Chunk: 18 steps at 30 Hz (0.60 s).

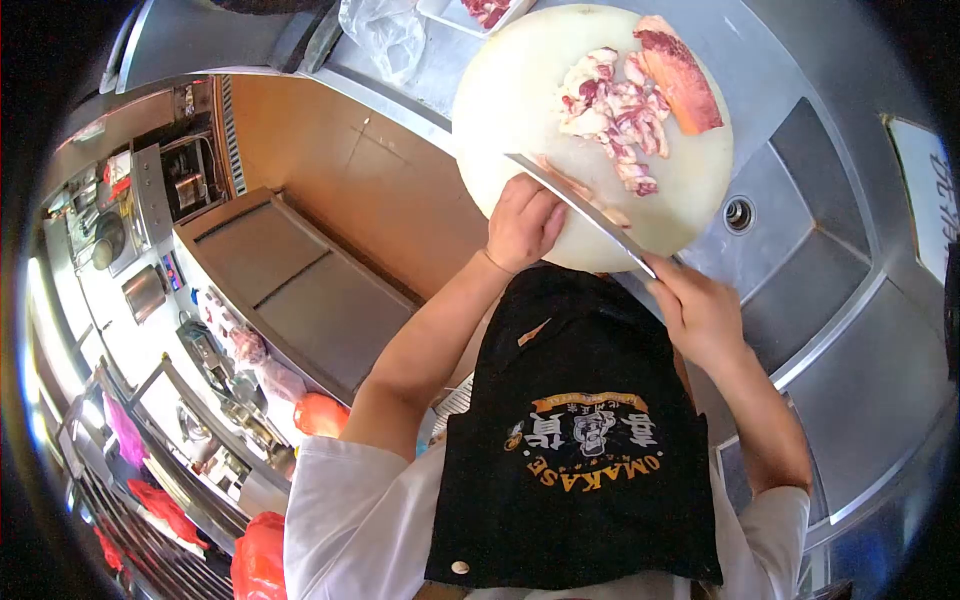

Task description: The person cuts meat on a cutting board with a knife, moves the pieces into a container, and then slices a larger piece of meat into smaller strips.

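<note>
My right hand [697, 310] grips the handle of a kitchen knife [590, 212], whose long blade lies slantwise over the round white cutting board [500, 95]. My left hand [522, 225] is at the board's near left edge with its fingers curled, close to the blade; whatever is under them is hidden. A thin strip of meat [565, 178] shows along the blade's far side. Farther up lies a pile of cut meat pieces [620, 110], pink and white with fat. Beside it, at the far right of the board, rests a larger slab of meat [685, 80].
The board sits on a steel sink counter [760, 60] with a drain [738, 214] to its right. A white tray of red meat [487, 10] and a clear plastic bag [385, 35] are beyond it. A steel cabinet [300, 290] stands at left.
</note>
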{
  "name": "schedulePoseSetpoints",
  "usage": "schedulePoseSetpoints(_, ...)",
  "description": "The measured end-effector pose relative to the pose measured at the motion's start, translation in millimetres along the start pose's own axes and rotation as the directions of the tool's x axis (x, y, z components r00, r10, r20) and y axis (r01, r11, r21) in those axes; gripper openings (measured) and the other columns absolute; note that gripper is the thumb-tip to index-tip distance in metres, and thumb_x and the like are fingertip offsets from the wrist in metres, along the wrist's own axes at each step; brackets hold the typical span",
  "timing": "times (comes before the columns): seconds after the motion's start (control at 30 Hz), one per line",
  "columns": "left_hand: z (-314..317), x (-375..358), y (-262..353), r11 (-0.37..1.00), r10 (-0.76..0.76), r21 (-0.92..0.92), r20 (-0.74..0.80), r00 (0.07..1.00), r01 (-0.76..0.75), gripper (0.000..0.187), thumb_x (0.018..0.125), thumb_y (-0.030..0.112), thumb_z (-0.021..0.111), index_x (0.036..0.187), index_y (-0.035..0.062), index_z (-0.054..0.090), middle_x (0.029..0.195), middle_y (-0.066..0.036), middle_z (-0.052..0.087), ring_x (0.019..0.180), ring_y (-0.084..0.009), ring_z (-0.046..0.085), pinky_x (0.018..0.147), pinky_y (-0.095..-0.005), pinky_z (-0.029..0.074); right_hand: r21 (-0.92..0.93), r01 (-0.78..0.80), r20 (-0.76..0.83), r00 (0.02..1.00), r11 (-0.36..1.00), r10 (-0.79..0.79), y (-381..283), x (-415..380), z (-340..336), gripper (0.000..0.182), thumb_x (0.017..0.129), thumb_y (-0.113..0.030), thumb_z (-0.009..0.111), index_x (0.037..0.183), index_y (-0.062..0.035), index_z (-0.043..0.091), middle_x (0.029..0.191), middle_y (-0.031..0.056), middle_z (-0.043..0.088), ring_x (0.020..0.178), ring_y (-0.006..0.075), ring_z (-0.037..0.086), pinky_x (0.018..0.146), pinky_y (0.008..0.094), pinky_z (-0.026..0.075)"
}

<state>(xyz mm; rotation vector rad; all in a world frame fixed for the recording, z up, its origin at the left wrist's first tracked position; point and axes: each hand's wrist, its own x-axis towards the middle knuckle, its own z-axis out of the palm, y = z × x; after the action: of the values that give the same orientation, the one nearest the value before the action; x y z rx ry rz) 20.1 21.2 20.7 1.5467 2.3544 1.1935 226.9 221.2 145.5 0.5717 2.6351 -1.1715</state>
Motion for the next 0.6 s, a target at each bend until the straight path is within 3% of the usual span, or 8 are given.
schedulePoseSetpoints(0.07,-0.7,2.6,2.0,1.0,-0.011,0.017,0.02,1.0,0.011,0.027,0.081,0.002,0.077,0.108,0.0038,0.072,0.107,-0.014,0.066,0.102,-0.0369,0.065,0.09,-0.0442,0.054,-0.034,-0.063,0.073,0.995,0.997,0.065,-3.9,-11.3,-10.7,0.033,0.102,-0.029,0.065,0.133,-0.0173,0.068,0.097,0.0152,0.076,0.086,0.036,0.074,0.071,0.0481,0.058)
schedulePoseSetpoints(0.17,1.1,1.7,2.4,0.999,-0.011,0.043,0.022,1.0,0.01,0.027,0.08,0.001,0.078,0.107,0.0035,0.072,0.106,-0.014,0.066,0.101,-0.0366,0.065,0.088,-0.044,0.054,0.006,0.028,-0.003,1.0,1.0,-0.028,6.3,4.2,6.7,0.033,0.103,-0.03,0.064,0.133,-0.0176,0.068,0.096,0.0152,0.076,0.082,0.0362,0.074,0.068,0.0491,0.057)
schedulePoseSetpoints(0.33,1.0,0.4,0.3,0.997,-0.061,0.054,0.049,0.997,0.058,0.027,0.079,0.001,0.079,0.105,0.0032,0.072,0.105,-0.014,0.066,0.098,-0.0365,0.065,0.086,-0.0436,0.055,0.047,0.045,0.049,0.998,0.998,-0.047,-2.5,57.7,29.3,0.034,0.104,-0.032,0.062,0.134,-0.0178,0.068,0.097,0.0163,0.076,0.082,0.037,0.074,0.068,0.0494,0.057)
schedulePoseSetpoints(0.47,3.5,-2.0,0.6,0.999,-0.019,0.046,0.011,1.0,0.018,0.026,0.079,0.0,0.079,0.104,0.0031,0.071,0.107,-0.014,0.067,0.1,-0.0364,0.065,0.087,-0.0436,0.055,0.013,0.027,-0.012,1.0,1.0,-0.026,15.0,9.4,13.8,0.032,0.104,-0.033,0.061,0.13,-0.0163,0.07,0.096,0.0173,0.075,0.082,0.0387,0.073,0.068,0.0515,0.057)
schedulePoseSetpoints(0.57,2.8,2.2,1.6,1.0,-0.005,0.028,-0.008,1.0,0.005,0.026,0.079,0.0,0.078,0.105,0.0032,0.071,0.11,-0.015,0.068,0.103,-0.0364,0.065,0.09,-0.0436,0.055,0.042,-0.057,0.086,0.995,0.998,0.053,8.8,5.3,-2.8,0.031,0.104,-0.034,0.061,0.127,-0.0164,0.071,0.096,0.0184,0.074,0.081,0.0394,0.073,0.069,0.0532,0.056)
schedulePoseSetpoints(0.6,1.8,1.1,1.9,1.0,-0.02,0.02,0.005,1.0,0.02,0.026,0.079,0.001,0.078,0.105,0.0033,0.071,0.111,-0.015,0.068,0.104,-0.0363,0.065,0.091,-0.0437,0.055,0.029,-0.027,0.051,0.998,0.999,0.026,10.7,17.4,12.9,0.031,0.104,-0.035,0.061,0.126,-0.0162,0.071,0.094,0.0189,0.074,0.081,0.0393,0.073,0.069,0.0525,0.056)
